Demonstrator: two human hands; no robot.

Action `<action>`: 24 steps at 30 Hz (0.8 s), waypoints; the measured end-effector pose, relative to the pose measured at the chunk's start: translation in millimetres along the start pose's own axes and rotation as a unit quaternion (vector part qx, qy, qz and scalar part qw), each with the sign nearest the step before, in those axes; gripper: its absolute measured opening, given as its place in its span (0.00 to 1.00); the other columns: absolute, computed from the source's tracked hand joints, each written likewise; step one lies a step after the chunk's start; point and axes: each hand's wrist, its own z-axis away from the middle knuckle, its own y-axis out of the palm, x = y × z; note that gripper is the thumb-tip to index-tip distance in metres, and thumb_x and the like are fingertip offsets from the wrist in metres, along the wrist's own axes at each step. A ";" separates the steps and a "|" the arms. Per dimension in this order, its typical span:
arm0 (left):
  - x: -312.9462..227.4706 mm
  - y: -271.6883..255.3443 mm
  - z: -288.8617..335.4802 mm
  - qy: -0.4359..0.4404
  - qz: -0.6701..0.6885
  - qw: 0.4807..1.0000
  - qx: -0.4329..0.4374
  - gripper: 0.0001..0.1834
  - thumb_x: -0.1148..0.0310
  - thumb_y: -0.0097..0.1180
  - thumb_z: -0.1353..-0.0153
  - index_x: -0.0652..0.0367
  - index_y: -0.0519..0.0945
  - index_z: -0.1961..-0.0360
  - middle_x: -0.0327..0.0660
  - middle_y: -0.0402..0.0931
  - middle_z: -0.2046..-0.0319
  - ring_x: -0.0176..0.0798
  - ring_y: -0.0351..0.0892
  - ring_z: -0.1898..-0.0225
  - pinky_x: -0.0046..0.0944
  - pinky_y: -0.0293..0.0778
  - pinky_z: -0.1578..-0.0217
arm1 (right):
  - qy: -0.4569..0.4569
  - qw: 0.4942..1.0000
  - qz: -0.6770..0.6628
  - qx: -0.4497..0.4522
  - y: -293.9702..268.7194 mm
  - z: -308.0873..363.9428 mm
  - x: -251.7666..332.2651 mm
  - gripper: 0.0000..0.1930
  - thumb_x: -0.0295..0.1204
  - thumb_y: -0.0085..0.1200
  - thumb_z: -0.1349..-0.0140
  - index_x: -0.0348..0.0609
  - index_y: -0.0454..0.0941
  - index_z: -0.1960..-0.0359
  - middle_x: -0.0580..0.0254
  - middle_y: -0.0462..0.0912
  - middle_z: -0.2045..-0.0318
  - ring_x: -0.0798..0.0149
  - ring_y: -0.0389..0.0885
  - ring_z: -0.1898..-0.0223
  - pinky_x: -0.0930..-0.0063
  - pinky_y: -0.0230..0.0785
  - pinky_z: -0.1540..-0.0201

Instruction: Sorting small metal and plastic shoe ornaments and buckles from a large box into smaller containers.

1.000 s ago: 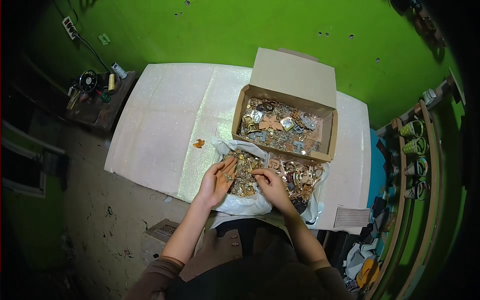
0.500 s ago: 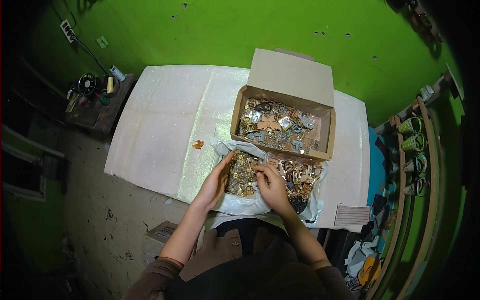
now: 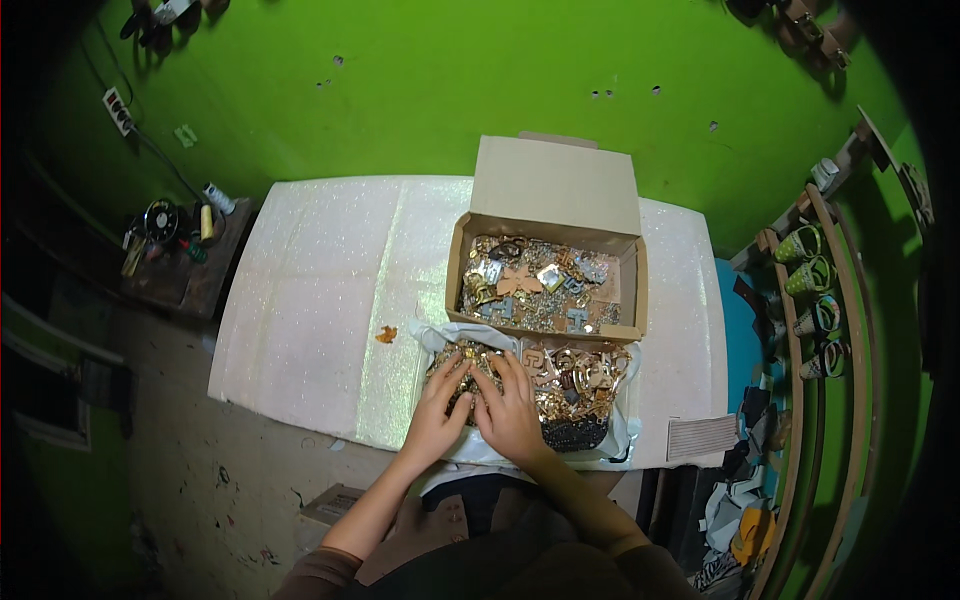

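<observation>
Left hand (image 3: 437, 420) and right hand (image 3: 511, 415) press 1 trinket pile (image 3: 560, 385).

Surface (image 3: 310, 290): white, grainy, glittery sheen, looks like foam board or textured plastic. Cardboard box (image 3: 556, 186): matt brown paper board, smooth flap. Inside it metal trinkets (image 3: 535, 285), shiny gold and silver tones, some matt tan pieces (wood or card, can't tell). White plastic bag (image 3: 612, 440): thin, crinkled, slightly glossy. Pile of gold metal fittings (image 3: 570, 385) in it, bright and reflective. Both hands, left hand (image 3: 437, 420) and right hand (image 3: 512, 415), bare, resting on it. Wall (image 3: 420, 90): matt green paint, pitted. Side bench (image 3: 190, 285): dull worn wood.
</observation>
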 end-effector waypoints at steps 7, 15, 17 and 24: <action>6.0 -10.8 -8.5 0.080 -0.118 0.988 0.054 0.27 0.68 0.48 0.47 0.62 0.62 0.45 0.55 0.54 0.43 0.60 0.57 0.44 0.46 0.55 0.45 | 0.070 0.997 -0.013 -0.010 2.7 1.8 0.8 0.25 0.25 0.48 0.51 0.41 0.63 0.47 0.41 0.59 0.47 0.36 0.56 0.45 0.51 0.50 0.44; 5.7 -27.2 -10.4 0.062 -0.050 0.995 0.064 0.23 0.71 0.47 0.45 0.62 0.65 0.47 0.53 0.58 0.45 0.54 0.60 0.44 0.41 0.59 0.46 | 0.155 0.985 -0.069 -0.031 1.8 8.1 5.2 0.29 0.27 0.49 0.50 0.38 0.56 0.44 0.39 0.59 0.47 0.40 0.58 0.46 0.55 0.54 0.45; -0.5 -33.5 -13.6 0.059 -0.031 0.995 0.072 0.22 0.71 0.46 0.45 0.61 0.66 0.48 0.52 0.59 0.45 0.53 0.61 0.45 0.41 0.59 0.47 | 0.183 0.977 -0.104 -0.029 -4.7 11.4 8.9 0.28 0.27 0.49 0.49 0.38 0.57 0.45 0.39 0.59 0.48 0.41 0.59 0.46 0.57 0.55 0.46; 1.7 -36.9 -42.1 0.081 -0.011 0.995 0.063 0.17 0.72 0.46 0.45 0.61 0.70 0.53 0.48 0.65 0.50 0.50 0.66 0.49 0.39 0.63 0.50 | 0.256 0.940 -0.225 -0.034 -24.8 3.0 -12.4 0.13 0.25 0.48 0.45 0.38 0.70 0.57 0.53 0.75 0.65 0.57 0.76 0.66 0.70 0.68 0.62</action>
